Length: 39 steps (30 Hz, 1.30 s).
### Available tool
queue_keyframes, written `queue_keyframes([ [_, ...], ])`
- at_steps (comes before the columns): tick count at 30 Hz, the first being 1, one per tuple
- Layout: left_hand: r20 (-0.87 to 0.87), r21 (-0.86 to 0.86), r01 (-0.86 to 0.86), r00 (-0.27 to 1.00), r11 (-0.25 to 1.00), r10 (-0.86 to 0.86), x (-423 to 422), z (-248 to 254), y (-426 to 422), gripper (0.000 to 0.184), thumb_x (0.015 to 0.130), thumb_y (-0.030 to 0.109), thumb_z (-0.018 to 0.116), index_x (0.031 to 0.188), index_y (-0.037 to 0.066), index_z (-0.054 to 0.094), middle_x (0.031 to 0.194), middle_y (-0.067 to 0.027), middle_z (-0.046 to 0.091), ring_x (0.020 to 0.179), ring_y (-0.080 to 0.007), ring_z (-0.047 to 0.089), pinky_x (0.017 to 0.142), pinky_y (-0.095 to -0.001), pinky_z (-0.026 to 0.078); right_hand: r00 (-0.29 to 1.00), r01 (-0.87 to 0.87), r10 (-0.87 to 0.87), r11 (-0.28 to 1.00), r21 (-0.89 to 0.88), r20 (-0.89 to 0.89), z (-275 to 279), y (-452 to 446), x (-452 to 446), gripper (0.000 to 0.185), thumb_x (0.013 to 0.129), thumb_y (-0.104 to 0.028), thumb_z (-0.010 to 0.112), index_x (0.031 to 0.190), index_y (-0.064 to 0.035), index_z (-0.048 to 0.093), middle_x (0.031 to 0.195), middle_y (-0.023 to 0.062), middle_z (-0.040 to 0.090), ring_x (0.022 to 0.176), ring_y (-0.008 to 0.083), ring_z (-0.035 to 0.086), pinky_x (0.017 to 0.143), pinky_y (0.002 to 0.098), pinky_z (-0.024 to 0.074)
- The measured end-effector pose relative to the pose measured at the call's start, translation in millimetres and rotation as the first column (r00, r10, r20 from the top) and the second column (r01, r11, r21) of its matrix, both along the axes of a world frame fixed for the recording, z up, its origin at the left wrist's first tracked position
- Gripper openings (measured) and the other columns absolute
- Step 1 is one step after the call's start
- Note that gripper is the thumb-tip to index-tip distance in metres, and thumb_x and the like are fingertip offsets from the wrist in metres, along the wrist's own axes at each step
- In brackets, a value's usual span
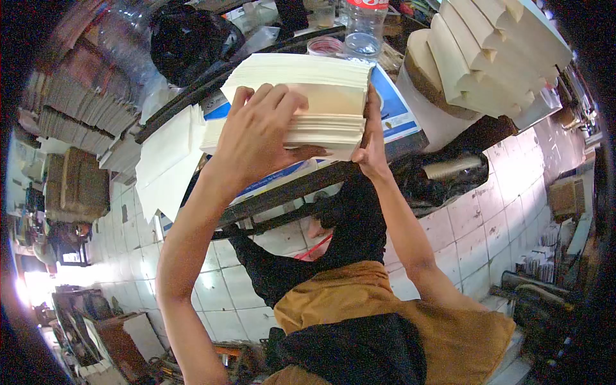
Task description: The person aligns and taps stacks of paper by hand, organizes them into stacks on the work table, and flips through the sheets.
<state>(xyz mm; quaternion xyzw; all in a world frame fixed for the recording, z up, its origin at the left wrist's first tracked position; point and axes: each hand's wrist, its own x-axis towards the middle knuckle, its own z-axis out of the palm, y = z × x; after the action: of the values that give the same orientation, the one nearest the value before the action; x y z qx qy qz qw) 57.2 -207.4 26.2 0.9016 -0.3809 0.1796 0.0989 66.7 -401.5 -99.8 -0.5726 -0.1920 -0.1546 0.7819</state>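
A thick stack of cream paper point(301, 69) lies on the work surface in front of me, parted by a gap into a back portion and a front portion. My left hand point(260, 131) grips the front portion, fingers curled over its top and thumb under the near edge. At the stack's right end, my right hand point(371, 138) holds the corner, its fingers upright along the side and its thumb at the near edge. Beneath the stack lies a blue and white printed sheet point(398, 115). Loose white sheets point(168, 157) hang over the table edge on the left.
A plastic bottle point(366, 29) and a red-rimmed round container point(325, 46) stand behind the stack. Folded paper bundles point(494, 51) are piled at the right. A black bag point(186, 42) sits at the back left, near more paper piles point(83, 109). White tiles point(224, 292) cover the floor.
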Motion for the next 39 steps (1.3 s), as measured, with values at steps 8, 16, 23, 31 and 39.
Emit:
queue_keyframes([
  [8, 0.049, 0.009, 0.144, 0.988, 0.99, -0.144, 2, 1, 2, 0.049, 0.065, 0.039, 0.077, 0.097, 0.008, 0.055, 0.137, -0.0088, 0.047, 0.127, -0.0276, 0.043, 0.104, -0.0436, 0.035, 0.999, -0.018, 0.018, 1.0, 0.005, 0.03, -3, 0, 3, 0.153, 0.038, -0.075, 0.077, 0.148, -0.003, -0.001, 0.151, 0.013, 0.014, 0.139, 0.0249, 0.019, 0.113, 0.038, 0.0189],
  [16, -0.013, -0.026, 0.038, 0.999, 0.999, -0.038, 2, 0, -1, 0.104, 0.059, 0.046, 0.081, 0.141, 0.01, 0.029, 0.15, -0.0136, 0.028, 0.137, -0.0335, 0.028, 0.112, -0.047, 0.023, 0.993, -0.077, 0.074, 0.996, 0.033, 0.095, -9, 3, -1, 0.151, 0.04, -0.065, 0.085, 0.148, -0.0019, -0.001, 0.151, 0.013, 0.015, 0.138, 0.0242, 0.022, 0.112, 0.0388, 0.0213],
  [23, -0.114, 0.195, 0.034, 0.993, 0.98, -0.012, 29, 15, 17, 0.126, 0.049, 0.055, 0.083, 0.147, 0.009, 0.019, 0.149, -0.0194, 0.024, 0.138, -0.0393, 0.022, 0.113, -0.0502, 0.018, 0.994, -0.061, 0.054, 0.995, -0.076, -0.092, 2, 1, -17, 0.092, 0.064, -0.026, 0.085, 0.136, -0.0033, 0.032, 0.127, 0.0091, 0.049, 0.119, 0.0201, 0.047, 0.103, 0.0345, 0.037],
  [31, -0.199, 0.028, -0.04, 0.979, 0.999, 0.045, 24, 27, 32, 0.097, 0.054, 0.049, 0.084, 0.127, -0.002, 0.045, 0.114, -0.0214, 0.054, 0.111, -0.0359, 0.052, 0.095, -0.041, 0.043, 0.989, -0.094, 0.1, 0.994, 0.061, -0.113, 0, -4, 9, 0.062, 0.067, -0.017, 0.083, 0.12, -0.0045, 0.052, 0.112, 0.0041, 0.059, 0.108, 0.0162, 0.055, 0.096, 0.0304, 0.042],
  [39, -0.084, 0.149, -0.131, 0.986, 0.98, 0.144, 6, 9, 45, 0.109, 0.06, 0.059, 0.076, 0.142, 0.002, 0.03, 0.142, -0.0243, 0.034, 0.128, -0.0401, 0.036, 0.108, -0.0464, 0.03, 0.853, 0.436, -0.11, 0.688, -0.58, 0.51, 67, -35, -6, 0.116, 0.06, -0.051, 0.08, 0.145, 0.0008, 0.021, 0.144, 0.0159, 0.035, 0.135, 0.027, 0.03, 0.11, 0.041, 0.0222],
])
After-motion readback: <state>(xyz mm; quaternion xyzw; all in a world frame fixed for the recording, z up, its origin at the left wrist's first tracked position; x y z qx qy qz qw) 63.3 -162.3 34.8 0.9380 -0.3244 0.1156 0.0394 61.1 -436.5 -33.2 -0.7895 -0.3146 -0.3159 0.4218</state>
